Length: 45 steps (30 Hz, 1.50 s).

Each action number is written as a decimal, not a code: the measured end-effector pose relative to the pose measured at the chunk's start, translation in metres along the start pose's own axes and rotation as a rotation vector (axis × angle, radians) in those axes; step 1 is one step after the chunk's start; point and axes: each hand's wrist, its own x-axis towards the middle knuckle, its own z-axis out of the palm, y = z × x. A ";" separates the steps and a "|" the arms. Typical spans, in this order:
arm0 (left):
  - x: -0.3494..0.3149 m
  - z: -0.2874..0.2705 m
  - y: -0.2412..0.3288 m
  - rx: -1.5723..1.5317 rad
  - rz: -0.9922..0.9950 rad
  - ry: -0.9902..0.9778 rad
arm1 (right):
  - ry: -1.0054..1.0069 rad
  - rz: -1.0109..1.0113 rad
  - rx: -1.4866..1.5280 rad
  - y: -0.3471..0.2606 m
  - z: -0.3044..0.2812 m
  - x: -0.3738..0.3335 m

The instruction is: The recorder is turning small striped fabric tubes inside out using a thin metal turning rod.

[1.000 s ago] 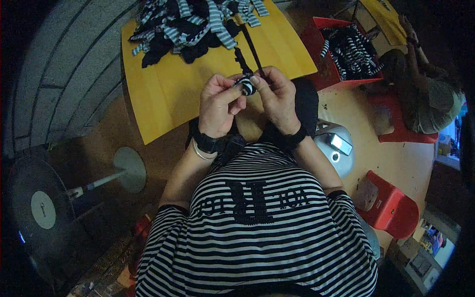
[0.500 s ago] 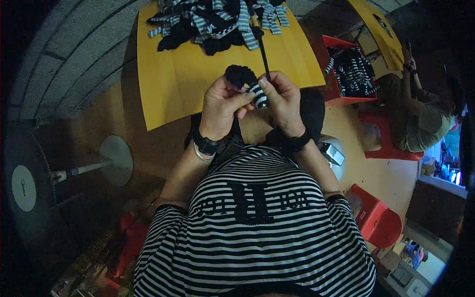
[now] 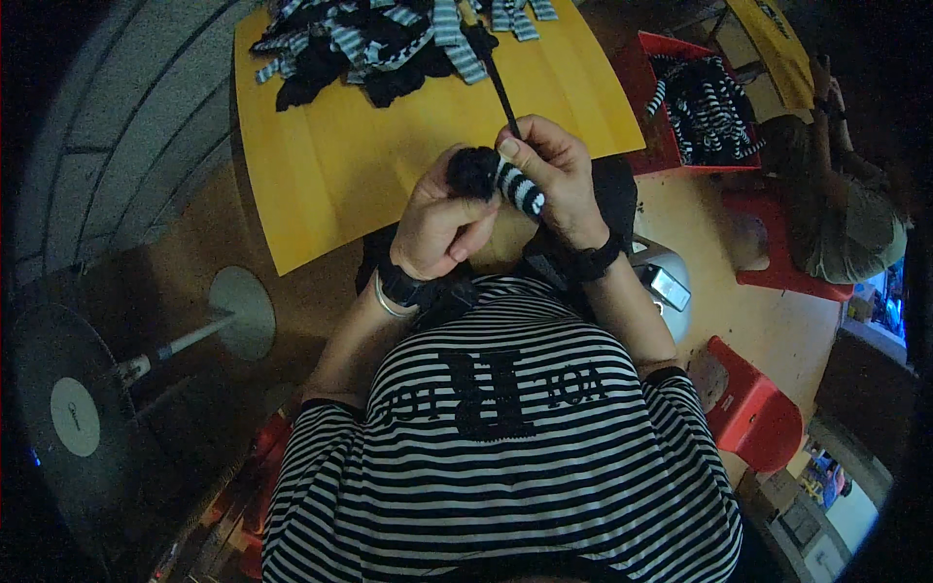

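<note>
While our left hand (image 3: 432,228) pinched the black bunch (image 3: 471,173) and our right hand (image 3: 566,185) gripped the striped end (image 3: 520,187) of one knit piece, held between them near the edge of the surface (image 3: 350,175), that piece seemed only partly worked; the pile (image 3: 369,44) looked left to do, the striped pieces (image 3: 705,121) in the red box (image 3: 671,47) apparently finished.

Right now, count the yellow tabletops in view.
2: the near tabletop, bearing the fabric pile, and the far tabletop, upper right, beyond the red bin. Others may be hidden in the dark edges.
</note>
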 end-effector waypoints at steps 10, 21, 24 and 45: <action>0.039 -0.011 -0.003 0.082 0.227 0.407 | 0.307 0.191 0.112 0.008 -0.008 0.015; 0.045 -0.040 0.017 0.278 0.284 0.599 | -0.102 0.130 -0.349 -0.003 -0.038 0.038; 0.045 -0.023 0.049 0.803 0.487 0.455 | -0.209 0.142 -0.390 -0.011 -0.041 0.048; 0.045 -0.055 0.065 -0.236 0.419 0.192 | -0.107 -0.026 -0.756 -0.012 -0.018 -0.037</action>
